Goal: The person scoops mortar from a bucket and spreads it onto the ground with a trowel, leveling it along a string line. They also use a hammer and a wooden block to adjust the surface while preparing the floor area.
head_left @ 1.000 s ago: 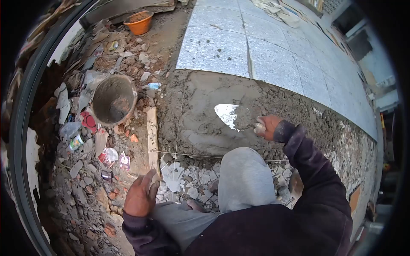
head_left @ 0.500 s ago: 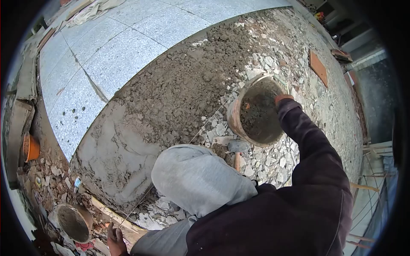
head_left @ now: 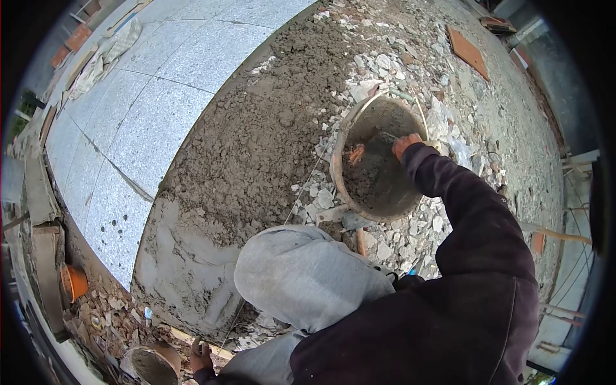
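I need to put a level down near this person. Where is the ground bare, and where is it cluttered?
Bare: the grey paving slabs on the far side of the mortar bed. Crowded: rubble surrounds the bucket that the right hand reaches into. More debris lies around the left hand, beside a second bucket and an orange pot.

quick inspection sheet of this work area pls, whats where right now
surface: wet mortar bed, part smoothed, beside laid granite slabs
job's things: bucket of mortar on rubble; a tool's end shows inside, too unclear to name
clutter: broken stone and brick rubble, second bucket, orange pot
hands: right hand inside the bucket, grip hidden; left hand low on the ground by the second bucket
cables: thin string line across the bed
surroundings: red tile on gravel, boards at the left edge
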Available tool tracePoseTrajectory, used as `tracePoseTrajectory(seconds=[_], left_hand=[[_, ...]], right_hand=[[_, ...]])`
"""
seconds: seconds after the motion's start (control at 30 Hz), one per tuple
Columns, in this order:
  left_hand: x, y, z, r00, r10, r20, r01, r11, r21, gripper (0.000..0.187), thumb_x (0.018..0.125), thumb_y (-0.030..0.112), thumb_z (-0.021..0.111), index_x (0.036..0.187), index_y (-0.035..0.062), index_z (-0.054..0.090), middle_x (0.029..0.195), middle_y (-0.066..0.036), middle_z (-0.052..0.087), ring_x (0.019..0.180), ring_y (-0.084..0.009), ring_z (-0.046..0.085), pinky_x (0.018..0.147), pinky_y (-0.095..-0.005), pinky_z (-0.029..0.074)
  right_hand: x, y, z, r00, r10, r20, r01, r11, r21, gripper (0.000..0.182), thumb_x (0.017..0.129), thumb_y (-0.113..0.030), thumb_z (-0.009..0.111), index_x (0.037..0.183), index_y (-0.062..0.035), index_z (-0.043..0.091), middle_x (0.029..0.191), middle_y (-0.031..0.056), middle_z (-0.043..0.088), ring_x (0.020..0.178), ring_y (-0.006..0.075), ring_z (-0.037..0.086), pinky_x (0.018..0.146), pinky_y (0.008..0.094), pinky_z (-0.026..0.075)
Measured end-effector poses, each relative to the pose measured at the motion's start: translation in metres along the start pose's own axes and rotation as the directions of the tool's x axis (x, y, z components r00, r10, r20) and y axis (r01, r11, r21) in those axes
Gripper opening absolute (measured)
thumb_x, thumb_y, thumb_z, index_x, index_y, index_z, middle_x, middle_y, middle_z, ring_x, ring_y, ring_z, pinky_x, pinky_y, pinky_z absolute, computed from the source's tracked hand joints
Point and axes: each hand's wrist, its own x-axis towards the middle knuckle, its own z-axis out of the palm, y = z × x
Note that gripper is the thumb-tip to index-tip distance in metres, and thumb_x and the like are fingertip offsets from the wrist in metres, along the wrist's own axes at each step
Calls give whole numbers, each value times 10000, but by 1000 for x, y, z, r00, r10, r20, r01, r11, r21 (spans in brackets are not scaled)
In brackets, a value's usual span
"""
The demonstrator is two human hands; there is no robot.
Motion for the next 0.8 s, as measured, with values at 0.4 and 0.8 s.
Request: tracePoseTrajectory(seconds=[0.4, 0.8], left_hand=[[-10, 27, -5, 999, 44, 13, -43, 999, -19, 340, 811, 143, 520, 1128, 30, 474, 775, -106, 580, 648, -152, 561, 607, -281, 434], [-16, 33, -3, 973, 214, -86, -206, 975, 87, 369, 788, 195, 548, 1112, 28, 495, 845, -147, 609, 796, -227, 586, 712, -310, 443]], right_hand=[[-27, -45, -24, 956, -126, 265, -29, 858, 513, 320, 589, -228, 604, 846, -37, 595, 771, 166, 603, 797, 317, 576, 706, 370, 454], [-107, -17, -67, 978, -195, 71, 44, 529, 847, 252, 604, -175, 596, 796, -13, 576, 569, 103, 546, 522, 202, 559, 513, 331, 433]])
